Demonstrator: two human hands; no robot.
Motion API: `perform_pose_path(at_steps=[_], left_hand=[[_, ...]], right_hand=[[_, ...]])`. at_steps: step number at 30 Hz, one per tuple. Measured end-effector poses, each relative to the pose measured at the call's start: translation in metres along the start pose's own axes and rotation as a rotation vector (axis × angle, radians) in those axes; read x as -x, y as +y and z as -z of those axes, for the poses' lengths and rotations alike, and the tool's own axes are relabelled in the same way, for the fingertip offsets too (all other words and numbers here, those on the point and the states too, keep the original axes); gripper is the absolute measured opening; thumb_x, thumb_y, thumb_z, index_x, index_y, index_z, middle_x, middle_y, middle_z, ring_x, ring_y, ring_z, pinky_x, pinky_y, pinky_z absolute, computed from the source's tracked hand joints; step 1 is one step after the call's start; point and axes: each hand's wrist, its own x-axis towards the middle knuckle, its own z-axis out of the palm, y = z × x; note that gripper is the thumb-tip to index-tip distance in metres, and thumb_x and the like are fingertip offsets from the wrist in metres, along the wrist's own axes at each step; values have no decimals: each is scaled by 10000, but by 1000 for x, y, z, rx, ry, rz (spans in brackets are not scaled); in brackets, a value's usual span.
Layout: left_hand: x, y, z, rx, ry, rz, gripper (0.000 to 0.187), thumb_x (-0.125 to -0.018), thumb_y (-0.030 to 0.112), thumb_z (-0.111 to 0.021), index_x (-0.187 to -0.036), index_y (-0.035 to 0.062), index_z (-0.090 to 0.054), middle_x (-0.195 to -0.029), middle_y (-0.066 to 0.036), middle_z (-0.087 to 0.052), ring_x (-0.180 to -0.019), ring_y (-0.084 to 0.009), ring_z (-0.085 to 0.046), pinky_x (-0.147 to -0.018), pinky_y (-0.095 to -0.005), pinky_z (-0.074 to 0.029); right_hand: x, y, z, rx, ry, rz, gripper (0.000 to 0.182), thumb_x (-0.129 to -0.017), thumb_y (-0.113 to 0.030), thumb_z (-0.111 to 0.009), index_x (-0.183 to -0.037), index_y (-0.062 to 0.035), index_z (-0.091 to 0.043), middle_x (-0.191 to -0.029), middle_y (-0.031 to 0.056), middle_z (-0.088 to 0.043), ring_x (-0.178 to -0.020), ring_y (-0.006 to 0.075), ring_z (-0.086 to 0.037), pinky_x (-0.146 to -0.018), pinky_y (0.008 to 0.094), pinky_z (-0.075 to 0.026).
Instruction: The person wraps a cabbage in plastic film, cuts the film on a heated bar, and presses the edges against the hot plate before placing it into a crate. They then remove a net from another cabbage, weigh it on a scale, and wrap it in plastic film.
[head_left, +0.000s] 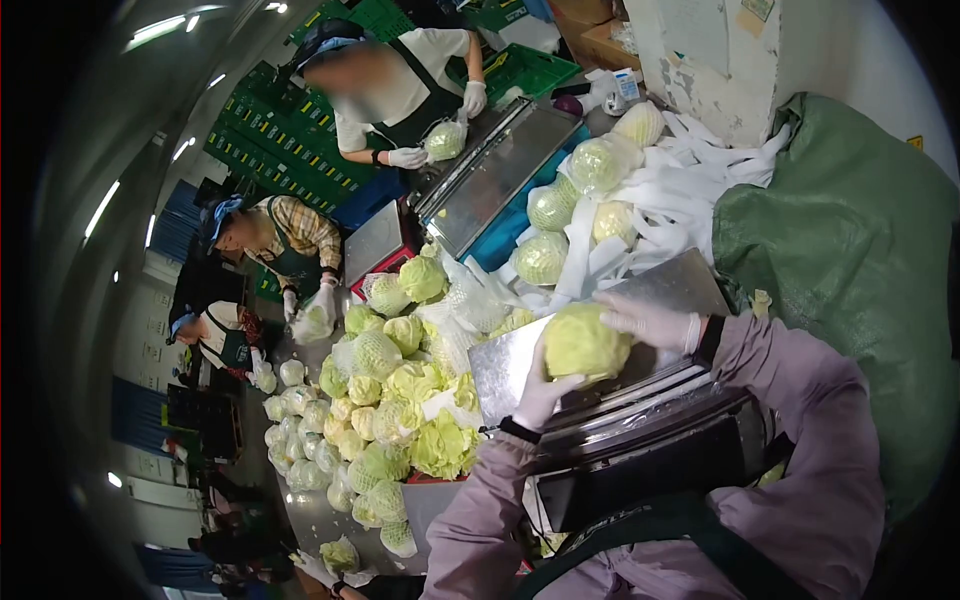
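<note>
Both gloved hands held one cabbage between them, over a tilted metal plate. The left hand cupped it from below, its grip closed on the underside; the right hand lay across the top, fingers wrapped over the leaves. Just left of the left grip, a heap of cabbages covered the surface. Beyond the right grip lay wrapped cabbages among white foam sleeves. Other people's gloved hands worked farther off.
</note>
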Motion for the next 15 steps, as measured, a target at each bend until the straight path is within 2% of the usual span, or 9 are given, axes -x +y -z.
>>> perform_pose_path(at_steps=[4, 5, 7, 9, 10, 12, 13, 14, 15], left_hand=[[-9, -26, -11, -299, -83, -45, 1050, -714, 72, -806, -1490, 99, -100, -1443, -132, -308, -1313, -255, -363, -1065, -380, -362], [-10, -32, -3, -421, -132, -123, 1002, -764, 131, -772, -1493, 103, -86, -1450, -138, -301, -1310, -257, -369, -1066, -377, -359], [-13, -32, 11, -554, -164, -211, 957, -813, 189, -737, -1496, 106, -73, -1458, -144, -293, -1306, -260, -375, -1068, -373, -356], [-15, -21, 19, 49, -69, 176, 775, -912, 308, -606, -1494, 92, -142, -1447, -135, -335, -1257, -244, -433, -1044, -347, -377], [-17, -13, 19, 45, -63, 157, 775, -912, 308, -606, -1494, 92, -142, -1447, -135, -335, -1257, -244, -433, -1044, -347, -377], [-22, 1, 11, -22, 74, 347, 577, -961, 280, -537, -1433, 27, -323, -1397, -129, -440, -1248, -231, -452, -1037, -367, -376], [-36, -34, 35, -232, -78, 140, 428, -962, 194, -535, -1351, 26, -472, -1291, -115, -550, -1176, -187, -517, -1004, -316, -405], [-41, -41, 33, -182, -58, 176, 383, -953, 148, -540, -1313, 16, -516, -1257, -90, -580, -1148, -157, -534, -979, -271, -419], [-44, -38, 31, -164, -37, 218, 385, -939, 145, -566, -1298, 10, -529, -1228, -86, -595, -1115, -157, -553, -963, -273, -433]], right_hand=[[17, 21, -17, 44, 38, 55, 596, -852, -272, -699, -1316, 1, -442, -1228, 169, -547, -1139, 232, -510, -1015, 342, -381], [17, 13, -13, 49, -93, 33, 615, -828, -254, -727, -1313, 0, -447, -1229, 150, -550, -1139, 211, -505, -1011, 331, -384], [16, 7, -11, -13, -131, 0, 615, -828, -249, -728, -1316, -1, -447, -1229, 140, -551, -1138, 200, -503, -1011, 325, -386], [18, 2, -13, -103, -161, -65, 615, -830, -239, -726, -1324, -6, -444, -1230, 114, -551, -1141, 183, -498, -1015, 314, -385], [18, 2, -14, -94, -169, -49, 615, -830, -239, -726, -1324, -6, -444, -1230, 114, -551, -1141, 183, -498, -1015, 314, -385], [19, 6, -16, -74, -163, -67, 623, -838, -235, -718, -1339, -9, -425, -1237, 109, -546, -1150, 185, -491, -1021, 318, -378], [17, 7, -16, -48, -203, -71, 643, -844, -236, -711, -1358, -11, -398, -1252, 106, -535, -1162, 187, -482, -1030, 320, -370], [15, 6, -15, -22, -259, -107, 790, -844, -273, -713, -1427, 33, -278, -1328, 154, -478, -1231, 209, -444, -1059, 317, -339], [14, 7, -15, -40, -256, -105, 793, -845, -275, -712, -1430, 32, -273, -1330, 151, -477, -1232, 207, -442, -1060, 318, -339]])
